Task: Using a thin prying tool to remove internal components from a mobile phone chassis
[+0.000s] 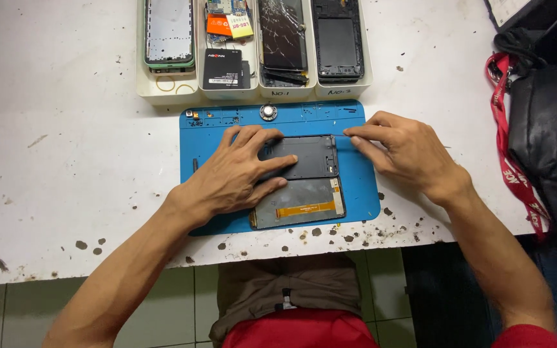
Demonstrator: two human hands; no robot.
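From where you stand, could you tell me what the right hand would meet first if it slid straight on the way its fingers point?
Most likely the dark phone frame: the right hand points left, fingertips already at its upper right corner. Beyond it lies the left hand.

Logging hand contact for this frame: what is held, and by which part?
Left hand presses flat on the dark phone frame, not gripping. Right hand fingertips sit at its upper right edge; whether they pinch anything cannot be told.
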